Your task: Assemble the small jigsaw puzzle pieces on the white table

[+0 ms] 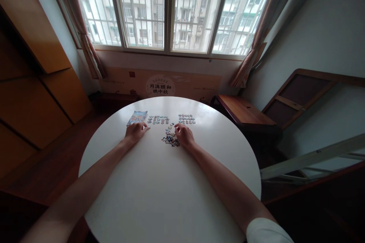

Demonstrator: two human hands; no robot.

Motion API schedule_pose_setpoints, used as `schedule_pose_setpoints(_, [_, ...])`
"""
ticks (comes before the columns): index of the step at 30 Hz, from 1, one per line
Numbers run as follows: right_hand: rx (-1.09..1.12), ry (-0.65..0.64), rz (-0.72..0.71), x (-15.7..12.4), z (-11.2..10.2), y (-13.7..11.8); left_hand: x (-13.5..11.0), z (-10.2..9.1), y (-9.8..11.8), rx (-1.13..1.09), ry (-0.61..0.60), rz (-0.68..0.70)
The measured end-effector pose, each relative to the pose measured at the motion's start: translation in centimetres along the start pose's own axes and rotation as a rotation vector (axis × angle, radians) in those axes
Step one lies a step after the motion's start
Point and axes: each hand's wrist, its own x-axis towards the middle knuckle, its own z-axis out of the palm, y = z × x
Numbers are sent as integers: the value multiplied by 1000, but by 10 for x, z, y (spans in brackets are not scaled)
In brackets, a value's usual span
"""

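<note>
A loose heap of small jigsaw puzzle pieces (170,139) lies on the white round table (171,190), a few strays trailing off its far side. My right hand (184,136) is just right of the heap, its fingers curled and closed; what is between the fingertips is too small to make out. To the left, my left hand (135,131) rests by the printed picture sheet (138,117), thumb and forefinger closed on a small puzzle piece (148,127). Beyond the hands, pieces are spread in rows, a left group (158,120) and a right group (186,119).
A barred window (168,11) with tied curtains (88,53) is past the table. Wooden cabinets (57,98) stand on the left. On the right are a low wooden stand (246,110) and a leaning wooden frame (302,91).
</note>
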Motion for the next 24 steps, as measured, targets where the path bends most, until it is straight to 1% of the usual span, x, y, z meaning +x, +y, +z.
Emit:
schedule_pose_setpoints(5, [2, 3, -9, 0, 1, 1, -3, 1, -4, -25, 14, 12])
schedule_pose_setpoints(9, [-11, -11, 10, 0, 0, -1, -4, 1, -6, -39, 28, 135])
schedule_pose_setpoints(13, [-4, -19, 23, 0, -2, -3, -3, 4, -7, -62, -4, 242])
schedule_pose_setpoints(16, [1, -29, 22, 0, -2, -3, -3, 5, -9, -61, -39, 295])
schedule_pose_setpoints(20, [6, -23, 8, 0, -1, -3, -5, 5, -8, -27, -61, 305])
schedule_pose_setpoints(24, [12, -12, -9, 0, -1, -2, -6, 4, -5, 2, -49, 250])
